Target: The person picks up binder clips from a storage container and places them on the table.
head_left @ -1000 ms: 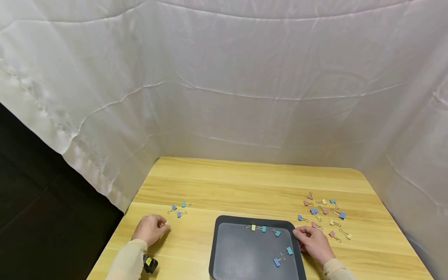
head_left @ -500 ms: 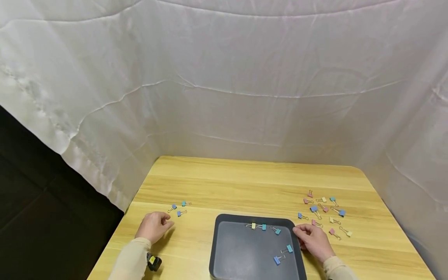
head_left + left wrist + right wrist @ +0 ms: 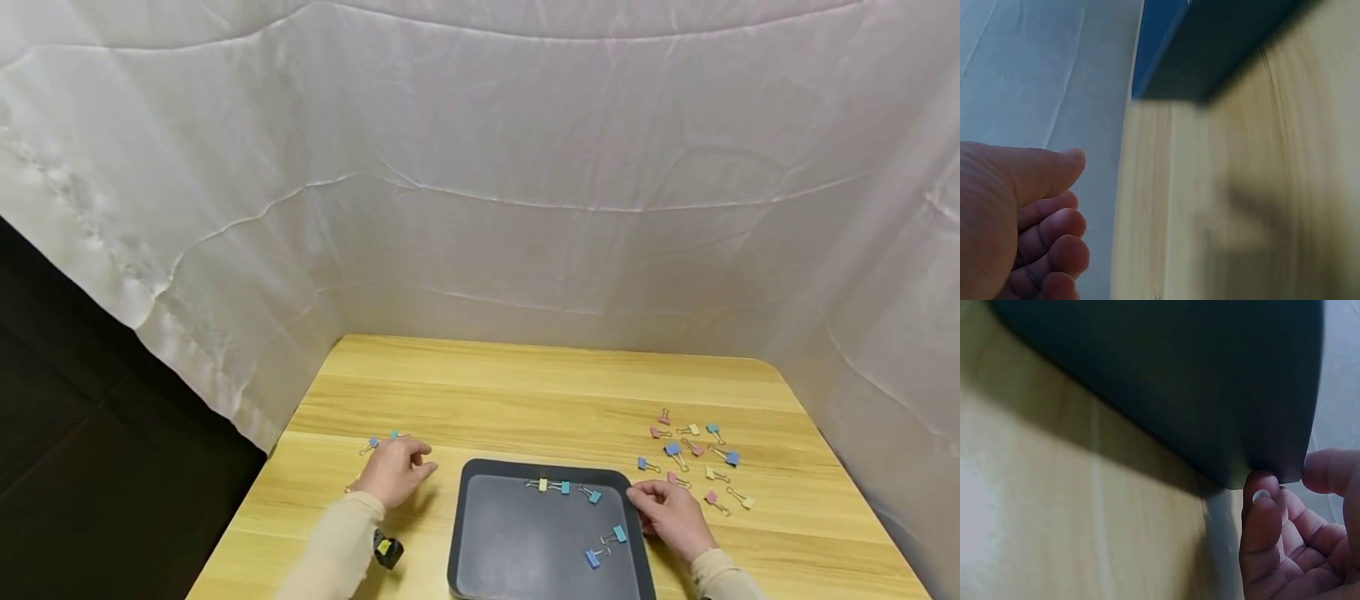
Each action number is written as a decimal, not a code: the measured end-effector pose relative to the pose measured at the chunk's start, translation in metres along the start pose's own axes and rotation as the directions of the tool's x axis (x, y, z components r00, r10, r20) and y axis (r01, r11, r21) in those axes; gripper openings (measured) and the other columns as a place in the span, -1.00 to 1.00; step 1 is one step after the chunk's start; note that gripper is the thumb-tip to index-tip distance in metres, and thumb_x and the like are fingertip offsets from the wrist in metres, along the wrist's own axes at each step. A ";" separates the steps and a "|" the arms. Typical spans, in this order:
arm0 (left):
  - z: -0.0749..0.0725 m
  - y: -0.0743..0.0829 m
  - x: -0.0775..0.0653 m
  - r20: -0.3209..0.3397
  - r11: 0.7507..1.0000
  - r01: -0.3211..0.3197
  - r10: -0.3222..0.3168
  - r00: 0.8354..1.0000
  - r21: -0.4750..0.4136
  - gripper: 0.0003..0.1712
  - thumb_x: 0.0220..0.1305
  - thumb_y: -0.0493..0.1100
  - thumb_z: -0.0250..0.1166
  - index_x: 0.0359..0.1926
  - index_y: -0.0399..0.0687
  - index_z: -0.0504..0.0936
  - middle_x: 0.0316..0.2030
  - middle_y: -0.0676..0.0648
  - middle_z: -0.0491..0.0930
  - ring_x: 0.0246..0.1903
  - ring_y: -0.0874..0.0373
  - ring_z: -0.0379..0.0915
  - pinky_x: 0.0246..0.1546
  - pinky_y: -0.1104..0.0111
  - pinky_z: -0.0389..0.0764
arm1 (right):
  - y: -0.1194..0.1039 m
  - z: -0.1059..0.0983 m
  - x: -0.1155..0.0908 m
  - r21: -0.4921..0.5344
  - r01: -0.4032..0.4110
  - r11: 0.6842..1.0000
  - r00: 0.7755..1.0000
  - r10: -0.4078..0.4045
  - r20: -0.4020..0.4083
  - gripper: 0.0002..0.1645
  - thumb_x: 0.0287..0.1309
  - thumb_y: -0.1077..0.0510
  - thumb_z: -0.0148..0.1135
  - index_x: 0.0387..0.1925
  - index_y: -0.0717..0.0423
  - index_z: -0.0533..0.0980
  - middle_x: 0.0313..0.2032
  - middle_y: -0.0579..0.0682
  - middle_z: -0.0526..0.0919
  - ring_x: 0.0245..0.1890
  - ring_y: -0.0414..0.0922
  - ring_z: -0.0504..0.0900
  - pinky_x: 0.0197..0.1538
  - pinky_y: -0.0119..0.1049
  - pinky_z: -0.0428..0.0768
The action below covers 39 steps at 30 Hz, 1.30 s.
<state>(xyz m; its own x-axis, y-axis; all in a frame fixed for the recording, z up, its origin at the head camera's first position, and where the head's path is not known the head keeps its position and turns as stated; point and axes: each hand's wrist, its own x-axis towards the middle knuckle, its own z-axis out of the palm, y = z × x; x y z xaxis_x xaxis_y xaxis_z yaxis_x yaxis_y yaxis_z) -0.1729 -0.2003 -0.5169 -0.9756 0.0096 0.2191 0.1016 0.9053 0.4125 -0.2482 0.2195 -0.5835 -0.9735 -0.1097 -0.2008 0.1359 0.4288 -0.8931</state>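
Note:
My left hand hovers over the table to the left of the dark grey tray, fingers loosely bent. Nothing is between its thumb and fingers in the left wrist view. A yellow binder clip lies partly hidden behind that hand's wrist; blue and teal binder clips show beyond the hand. At the tray's right far corner my right hand pinches the rim between thumb and fingers. Several binder clips lie in the tray, teal, yellow and blue among them.
Right of the tray, a loose group of pink, yellow and blue binder clips lies on the wooden table. A pale curtain hangs behind the table. A small black device sits by the left wrist.
My left hand has let go of the yellow binder clip on the table and moved right toward the tray. The right hand and the tray have stayed put.

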 end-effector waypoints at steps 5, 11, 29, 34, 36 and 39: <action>0.013 0.031 0.012 0.000 0.993 -0.115 0.115 0.993 -0.028 -0.73 0.07 -0.09 0.46 -0.22 -0.14 0.73 -0.47 0.10 0.55 -0.47 0.31 0.38 -0.44 0.44 0.47 | 0.000 -0.002 0.000 -0.004 0.019 1.000 1.000 -0.019 0.008 -0.70 0.23 0.14 0.24 -0.15 0.33 0.59 -0.51 0.04 0.62 -0.59 -0.11 0.55 -0.51 -0.28 0.58; 0.028 0.061 0.021 0.040 0.978 -0.203 0.205 0.978 -0.038 -0.74 0.07 -0.07 0.46 -0.25 -0.12 0.74 -0.50 0.13 0.53 -0.50 0.36 0.35 -0.46 0.49 0.45 | -0.005 -0.004 0.001 -0.053 0.054 0.997 0.998 -0.053 0.023 -0.72 0.21 0.16 0.25 -0.15 0.32 0.59 -0.50 0.02 0.62 -0.57 -0.10 0.57 -0.49 -0.28 0.59; 0.068 0.114 0.031 0.271 0.936 -0.352 0.341 0.900 -0.006 -0.73 0.14 0.02 0.41 -0.18 0.01 0.75 -0.43 0.19 0.60 -0.46 0.46 0.40 -0.41 0.58 0.45 | -0.009 -0.008 0.018 -0.113 0.104 0.988 0.994 -0.099 0.053 -0.81 0.20 0.20 0.25 -0.22 0.25 0.62 -0.48 0.00 0.63 -0.55 -0.11 0.57 -0.48 -0.30 0.57; 0.081 0.127 0.035 0.351 0.917 -0.400 0.375 0.858 -0.003 -0.72 0.17 0.05 0.38 -0.13 0.06 0.73 -0.31 0.20 0.64 -0.38 0.49 0.46 -0.34 0.60 0.46 | -0.010 -0.007 0.018 -0.123 0.090 0.988 0.995 -0.085 0.046 -0.82 0.17 0.19 0.28 -0.23 0.23 0.62 -0.50 0.01 0.61 -0.55 -0.12 0.56 -0.48 -0.30 0.57; 0.086 0.131 0.037 0.368 0.903 -0.430 0.397 0.841 0.009 -0.71 0.17 0.06 0.37 -0.13 0.08 0.73 -0.31 0.21 0.63 -0.38 0.49 0.46 -0.33 0.61 0.46 | -0.011 -0.007 0.017 -0.118 0.089 0.989 0.995 -0.084 0.050 -0.81 0.17 0.19 0.28 -0.23 0.24 0.62 -0.50 0.01 0.61 -0.54 -0.12 0.56 -0.48 -0.30 0.57; 0.093 0.138 0.038 0.397 0.878 -0.478 0.431 0.811 0.024 -0.73 0.17 0.09 0.37 -0.16 0.11 0.73 -0.34 0.23 0.62 -0.39 0.50 0.45 -0.33 0.62 0.46 | -0.013 -0.007 0.015 -0.106 0.084 0.991 0.995 -0.078 0.056 -0.80 0.17 0.20 0.29 -0.23 0.26 0.62 -0.49 0.02 0.61 -0.55 -0.11 0.56 -0.48 -0.30 0.57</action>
<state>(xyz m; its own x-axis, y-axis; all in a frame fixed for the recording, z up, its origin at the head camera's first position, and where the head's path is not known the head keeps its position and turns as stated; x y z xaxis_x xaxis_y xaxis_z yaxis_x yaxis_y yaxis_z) -0.2139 -0.0349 -0.5341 -0.8243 0.5662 0.0042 0.5510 0.8005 0.2358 -0.2663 0.2185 -0.5723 -0.9693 -0.1929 -0.1522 0.0333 0.5107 -0.8591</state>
